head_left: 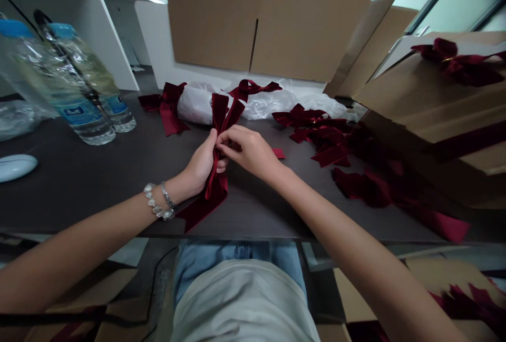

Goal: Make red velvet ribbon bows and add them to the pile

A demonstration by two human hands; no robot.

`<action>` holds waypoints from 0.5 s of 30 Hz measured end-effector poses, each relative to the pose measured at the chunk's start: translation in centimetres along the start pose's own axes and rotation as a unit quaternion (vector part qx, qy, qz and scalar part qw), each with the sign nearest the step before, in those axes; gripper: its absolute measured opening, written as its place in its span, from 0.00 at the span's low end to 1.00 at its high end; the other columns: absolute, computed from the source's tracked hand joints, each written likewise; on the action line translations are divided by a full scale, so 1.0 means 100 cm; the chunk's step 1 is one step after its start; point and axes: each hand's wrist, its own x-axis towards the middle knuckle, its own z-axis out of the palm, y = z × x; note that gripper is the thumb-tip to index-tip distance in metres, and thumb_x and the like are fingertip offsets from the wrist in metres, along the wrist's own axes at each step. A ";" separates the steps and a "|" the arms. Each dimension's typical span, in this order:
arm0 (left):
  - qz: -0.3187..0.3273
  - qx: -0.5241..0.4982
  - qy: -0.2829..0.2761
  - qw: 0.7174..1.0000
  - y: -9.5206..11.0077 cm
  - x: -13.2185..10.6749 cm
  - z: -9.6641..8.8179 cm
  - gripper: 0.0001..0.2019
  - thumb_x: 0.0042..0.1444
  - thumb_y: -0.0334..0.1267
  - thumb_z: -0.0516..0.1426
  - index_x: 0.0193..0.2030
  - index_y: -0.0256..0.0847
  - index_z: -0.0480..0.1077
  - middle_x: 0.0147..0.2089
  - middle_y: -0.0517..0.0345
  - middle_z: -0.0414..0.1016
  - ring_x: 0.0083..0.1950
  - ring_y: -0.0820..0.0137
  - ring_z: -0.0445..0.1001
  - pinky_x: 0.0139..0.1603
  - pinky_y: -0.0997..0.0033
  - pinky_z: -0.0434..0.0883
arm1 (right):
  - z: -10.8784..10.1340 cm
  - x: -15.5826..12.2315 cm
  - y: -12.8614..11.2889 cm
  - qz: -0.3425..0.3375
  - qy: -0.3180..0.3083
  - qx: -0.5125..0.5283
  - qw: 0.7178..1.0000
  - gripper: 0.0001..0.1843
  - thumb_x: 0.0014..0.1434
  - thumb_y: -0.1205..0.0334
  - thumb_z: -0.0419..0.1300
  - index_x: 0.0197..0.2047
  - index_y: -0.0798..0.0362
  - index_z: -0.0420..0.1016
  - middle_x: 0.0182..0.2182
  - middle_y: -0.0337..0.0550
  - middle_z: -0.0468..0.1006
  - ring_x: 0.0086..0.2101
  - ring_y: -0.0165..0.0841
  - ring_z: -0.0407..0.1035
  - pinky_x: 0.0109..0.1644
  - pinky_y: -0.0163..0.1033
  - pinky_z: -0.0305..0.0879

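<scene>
A dark red velvet ribbon (216,184) is gathered between both hands above the dark table (98,184). My left hand (203,163) is closed round its middle, with loops rising above the fist and tails hanging below. My right hand (249,149) pinches the ribbon at the same spot from the right. A beaded bracelet (158,202) sits on my left wrist.
Two plastic water bottles (75,89) stand at the back left, a white mouse (16,165) at the left edge. Finished red bows (320,131) and clear plastic bags (269,102) lie behind and right. Cardboard boxes (430,94) crowd the right; another bow (454,60) rests on one.
</scene>
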 end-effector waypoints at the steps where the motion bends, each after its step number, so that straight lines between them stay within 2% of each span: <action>1: -0.002 0.003 -0.004 1.000 0.000 0.000 0.000 0.21 0.62 0.54 0.50 0.26 0.39 0.61 0.16 0.67 0.55 0.14 0.81 0.55 0.14 0.83 0.53 | 0.000 0.000 0.000 0.001 -0.001 0.002 1.000 0.06 0.63 0.64 0.57 0.38 0.56 0.74 0.36 0.42 0.73 0.32 0.28 0.64 0.36 0.33 0.57; 5: -0.012 -0.009 -0.015 1.000 0.000 0.003 -0.001 0.19 0.61 0.54 0.51 0.29 0.39 0.62 0.17 0.67 0.56 0.14 0.81 0.55 0.14 0.83 0.54 | 0.003 -0.001 0.003 0.005 0.004 0.029 1.000 0.06 0.63 0.65 0.56 0.38 0.56 0.73 0.36 0.42 0.73 0.33 0.29 0.65 0.37 0.34 0.58; 8: -0.002 -0.024 -0.019 1.000 0.001 0.006 -0.002 0.18 0.62 0.52 0.49 0.31 0.39 0.64 0.19 0.67 0.57 0.14 0.81 0.56 0.14 0.83 0.54 | 0.009 -0.001 0.006 -0.006 0.037 0.078 0.996 0.04 0.62 0.67 0.56 0.39 0.57 0.71 0.37 0.43 0.72 0.35 0.29 0.65 0.39 0.34 0.60; 12: 0.006 -0.036 -0.023 0.999 0.002 0.008 -0.002 0.16 0.64 0.48 0.46 0.33 0.39 0.64 0.22 0.65 0.62 0.15 0.81 0.58 0.15 0.81 0.58 | 0.014 -0.002 0.011 0.005 0.074 0.104 0.992 0.07 0.61 0.67 0.57 0.44 0.56 0.68 0.39 0.44 0.70 0.36 0.29 0.65 0.39 0.34 0.63; 15: 0.002 -0.040 -0.025 0.999 0.003 0.006 0.000 0.15 0.64 0.43 0.44 0.32 0.39 0.63 0.22 0.65 0.61 0.15 0.80 0.58 0.16 0.79 0.59 | 0.014 -0.003 0.014 -0.008 0.086 0.106 0.991 0.07 0.61 0.67 0.58 0.44 0.55 0.68 0.39 0.44 0.69 0.36 0.29 0.65 0.38 0.34 0.64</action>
